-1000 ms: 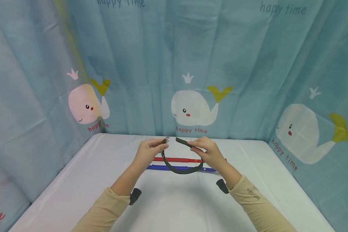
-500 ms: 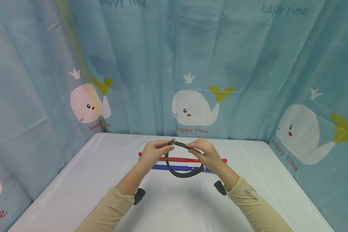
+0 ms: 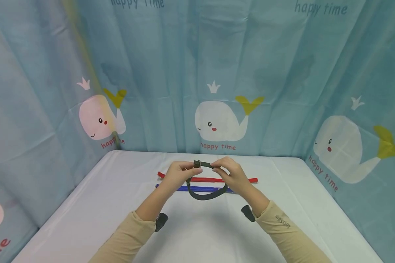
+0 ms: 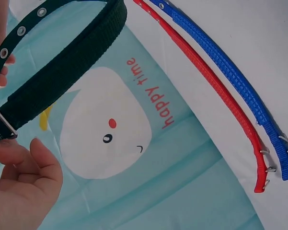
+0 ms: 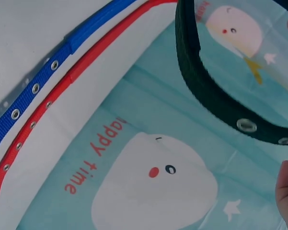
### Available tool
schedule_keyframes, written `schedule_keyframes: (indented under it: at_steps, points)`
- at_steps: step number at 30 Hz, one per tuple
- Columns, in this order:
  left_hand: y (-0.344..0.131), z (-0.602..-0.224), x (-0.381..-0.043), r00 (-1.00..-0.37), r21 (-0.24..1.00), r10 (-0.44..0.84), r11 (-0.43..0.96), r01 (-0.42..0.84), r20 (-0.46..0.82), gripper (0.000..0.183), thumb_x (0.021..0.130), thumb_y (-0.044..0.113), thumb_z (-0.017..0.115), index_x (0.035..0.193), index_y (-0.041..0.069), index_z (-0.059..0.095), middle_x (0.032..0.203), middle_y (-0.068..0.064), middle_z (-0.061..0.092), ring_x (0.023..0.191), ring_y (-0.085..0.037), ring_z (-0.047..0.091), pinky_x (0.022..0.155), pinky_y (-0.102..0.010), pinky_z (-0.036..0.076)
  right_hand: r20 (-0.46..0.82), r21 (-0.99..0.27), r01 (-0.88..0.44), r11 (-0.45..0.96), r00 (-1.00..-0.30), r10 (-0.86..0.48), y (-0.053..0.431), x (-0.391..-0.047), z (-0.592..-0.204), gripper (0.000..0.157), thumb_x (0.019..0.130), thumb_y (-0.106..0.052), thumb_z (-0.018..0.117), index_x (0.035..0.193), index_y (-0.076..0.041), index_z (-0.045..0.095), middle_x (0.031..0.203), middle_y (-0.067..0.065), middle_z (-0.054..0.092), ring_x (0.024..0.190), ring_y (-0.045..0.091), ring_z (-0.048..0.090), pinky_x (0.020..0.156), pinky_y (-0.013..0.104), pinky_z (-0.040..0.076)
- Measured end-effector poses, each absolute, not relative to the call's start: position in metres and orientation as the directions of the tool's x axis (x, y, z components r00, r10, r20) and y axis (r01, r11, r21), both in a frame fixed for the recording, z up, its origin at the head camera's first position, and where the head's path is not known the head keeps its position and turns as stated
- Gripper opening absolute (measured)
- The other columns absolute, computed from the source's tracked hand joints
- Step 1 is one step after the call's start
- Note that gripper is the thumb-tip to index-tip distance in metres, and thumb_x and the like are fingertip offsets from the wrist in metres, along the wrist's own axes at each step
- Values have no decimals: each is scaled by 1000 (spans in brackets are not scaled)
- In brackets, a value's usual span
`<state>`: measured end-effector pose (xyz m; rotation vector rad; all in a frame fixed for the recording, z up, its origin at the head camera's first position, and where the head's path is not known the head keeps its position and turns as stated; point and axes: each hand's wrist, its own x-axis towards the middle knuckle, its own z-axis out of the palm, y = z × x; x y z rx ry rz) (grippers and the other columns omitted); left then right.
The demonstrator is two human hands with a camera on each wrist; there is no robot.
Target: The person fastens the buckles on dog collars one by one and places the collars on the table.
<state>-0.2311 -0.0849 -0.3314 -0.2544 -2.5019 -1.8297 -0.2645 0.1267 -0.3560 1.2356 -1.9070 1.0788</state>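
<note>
A dark green pet collar (image 3: pixel 202 197) hangs in a loop above the white table, held up between both hands. My left hand (image 3: pixel 179 174) pinches its buckle end between thumb and fingers. In the left wrist view a metal buckle (image 4: pixel 4 125) sits right at the left fingertips (image 4: pixel 36 146). My right hand (image 3: pixel 233 174) pinches the strap near its free end, a little to the right. Between the hands the strap tip runs through a metal ring (image 3: pixel 199 164). Along the strap are metal eyelets (image 5: pixel 247 125).
A red collar (image 3: pixel 207 179) and a blue collar (image 3: pixel 197 189) lie side by side on the white table (image 3: pixel 197 233), behind the hanging loop. A light blue curtain (image 3: pixel 164 120) printed with whales encloses the table's back and sides.
My left hand has moved right, toward the right hand. The strap's free end, apart from the ring one second ago, now goes through it. The loop has narrowed slightly.
</note>
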Motion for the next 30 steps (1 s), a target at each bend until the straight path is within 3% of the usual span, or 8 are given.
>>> schedule_keyframes:
  at_steps: [13, 21, 25, 30]
  points:
    - [-86, -338, -227, -956, 915, 100, 277, 294, 276, 32, 91, 19, 70, 119, 4, 69, 79, -5, 57, 70, -19, 49, 62, -32, 44, 843, -303, -925, 228, -372, -388, 122, -265, -358, 24, 75, 16, 72, 94, 3, 69, 89, 12, 69, 84, 27, 61, 75, 30, 53]
    - [-84, -341, -226, -972, 949, 98, 217, 229, 212, 29, 92, 22, 68, 117, 6, 69, 84, -6, 60, 77, -20, 52, 68, -32, 44, 839, -317, -919, 236, -387, -382, 120, -264, -359, 24, 74, 16, 73, 92, 1, 65, 87, 11, 65, 82, 25, 60, 71, 37, 54]
    - [-84, -341, -227, -979, 962, 88, 191, 197, 183, 30, 93, 23, 67, 117, 6, 70, 87, -10, 61, 81, -20, 51, 69, -33, 43, 813, -358, -899, 252, -433, -390, 121, -263, -361, 23, 78, 13, 73, 97, 2, 66, 90, 10, 66, 84, 25, 61, 73, 38, 54]
    - [-87, -342, -227, -979, 968, 60, 154, 200, 192, 30, 92, 21, 68, 118, 6, 70, 87, -8, 63, 81, -20, 53, 71, -33, 45, 754, -442, -836, 324, -542, -370, 133, -260, -371, 28, 81, 9, 72, 107, 2, 66, 93, 9, 68, 87, 24, 62, 78, 34, 51]
